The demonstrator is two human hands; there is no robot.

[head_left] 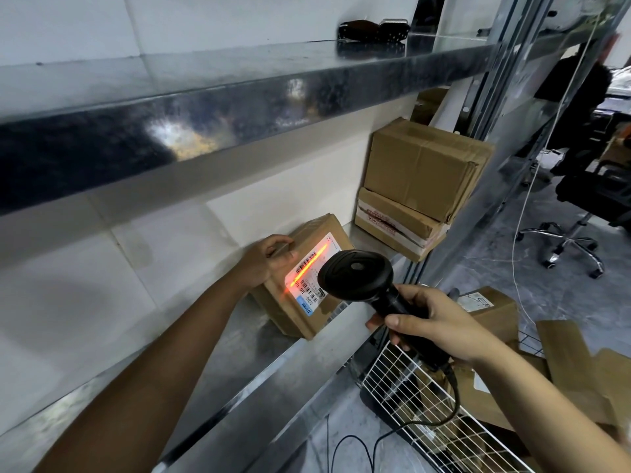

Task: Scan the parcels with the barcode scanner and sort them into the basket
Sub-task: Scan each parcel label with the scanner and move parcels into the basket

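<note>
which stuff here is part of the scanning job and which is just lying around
Job: brown cardboard parcel with white label, held by left hand; black barcode scanner in right hand; white wire basket; two stacked brown cardboard boxes.
Lying about: black swivel office chair; dark object on upper shelf; white hanging cable.
</note>
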